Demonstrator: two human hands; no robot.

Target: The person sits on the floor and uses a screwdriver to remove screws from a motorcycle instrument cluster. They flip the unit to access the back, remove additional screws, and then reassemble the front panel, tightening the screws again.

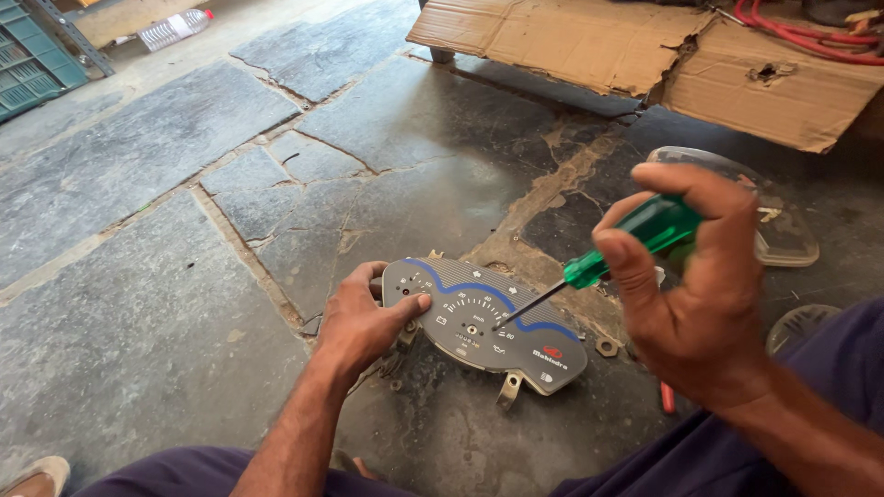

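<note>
A grey instrument cluster [497, 322] with a dial face and a blue wavy stripe lies flat on the stone floor. My left hand [364, 322] grips its left end, thumb pressed on the face. My right hand [695, 294] holds a screwdriver by its green translucent handle [645, 235]. The thin dark shaft [529, 304] slants down to the left, and its tip touches the dial face near the middle. A clear plastic cover [783, 230] lies on the floor behind my right hand.
Flattened cardboard [645, 55] with red hoses [810, 37] on it lies at the back right. A plastic bottle [170, 29] and a green crate [32, 64] sit at the far left. My legs in dark trousers [829, 359] frame the cluster. A small red item [667, 398] lies under my right wrist.
</note>
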